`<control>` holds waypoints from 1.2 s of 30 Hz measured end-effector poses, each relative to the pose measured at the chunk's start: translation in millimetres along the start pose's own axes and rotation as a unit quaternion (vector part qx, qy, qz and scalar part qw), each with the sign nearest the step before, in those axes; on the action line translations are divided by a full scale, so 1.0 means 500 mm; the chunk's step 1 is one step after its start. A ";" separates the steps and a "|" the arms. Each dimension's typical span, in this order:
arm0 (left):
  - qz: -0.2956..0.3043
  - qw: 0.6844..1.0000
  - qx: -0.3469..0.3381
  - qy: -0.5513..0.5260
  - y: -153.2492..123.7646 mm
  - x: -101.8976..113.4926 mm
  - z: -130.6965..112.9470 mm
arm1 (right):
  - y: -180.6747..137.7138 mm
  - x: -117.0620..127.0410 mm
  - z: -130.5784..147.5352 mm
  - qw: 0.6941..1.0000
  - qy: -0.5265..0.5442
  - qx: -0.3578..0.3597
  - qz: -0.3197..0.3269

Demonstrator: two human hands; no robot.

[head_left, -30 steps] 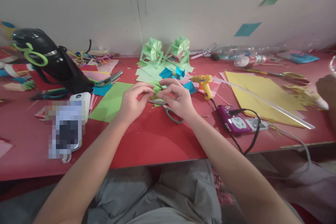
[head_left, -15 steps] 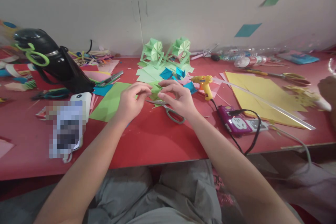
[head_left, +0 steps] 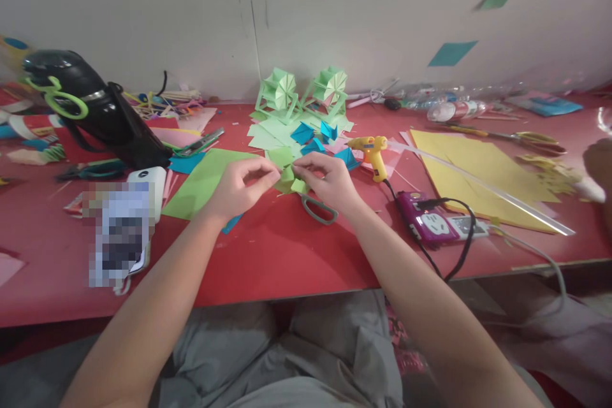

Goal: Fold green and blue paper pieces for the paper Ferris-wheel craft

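Over the red table [head_left: 287, 261], a small piece of folded green paper [head_left: 286, 180] sits between my two hands. My left hand [head_left: 243, 186] pinches at its left edge, thumb and forefinger tips together. From the other side, my right hand [head_left: 329, 180] has its thumb and fingers closed on the paper. Just below my right hand lies a pair of scissors [head_left: 319, 210]; one grey handle loop shows, while the blades are hidden by the green paper. Larger green sheets [head_left: 205, 178] lie left of my left hand, and a blue scrap [head_left: 233, 223] peeks out below it.
Two pale green paper wheel models [head_left: 280, 92] stand at the back, with blue folded pieces [head_left: 329, 132] before them. A yellow glue gun [head_left: 375, 156], purple power strip [head_left: 433, 223] and yellow sheets [head_left: 478, 172] are right; a phone [head_left: 124, 229] and black bottle [head_left: 109, 115] left.
The fingertips of my hands have drawn slightly apart, and more of the green paper shows between them. It now covers the scissor blades. My left hand has dropped a little.
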State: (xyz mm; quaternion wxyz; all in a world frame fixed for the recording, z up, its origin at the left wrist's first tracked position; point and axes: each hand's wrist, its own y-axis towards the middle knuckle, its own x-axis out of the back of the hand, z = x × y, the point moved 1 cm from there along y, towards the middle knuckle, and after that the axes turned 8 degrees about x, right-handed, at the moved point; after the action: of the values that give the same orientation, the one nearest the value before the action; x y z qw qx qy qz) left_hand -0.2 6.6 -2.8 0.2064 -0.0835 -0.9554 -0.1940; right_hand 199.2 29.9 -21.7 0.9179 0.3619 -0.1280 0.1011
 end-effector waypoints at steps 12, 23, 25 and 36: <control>0.054 0.996 0.076 0.002 0.004 0.007 -0.003 | -0.003 -0.004 0.016 0.996 0.036 -0.025 0.072; 0.086 0.993 0.066 0.053 -0.001 0.015 0.001 | -0.004 -0.005 0.026 0.992 0.044 -0.053 0.109; 0.091 0.992 0.061 0.069 -0.001 0.016 0.000 | -0.003 -0.004 0.027 0.990 0.050 -0.062 0.116; 0.125 0.988 0.067 0.064 -0.006 0.008 0.001 | -0.005 -0.003 0.032 0.982 0.075 -0.089 0.147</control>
State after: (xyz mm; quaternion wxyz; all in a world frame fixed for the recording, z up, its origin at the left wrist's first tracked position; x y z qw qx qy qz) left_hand -4.8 4.5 -2.4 0.2950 -0.1761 -0.9330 -0.1070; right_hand 195.8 16.9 -12.4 0.9284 0.2479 -0.1194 0.2498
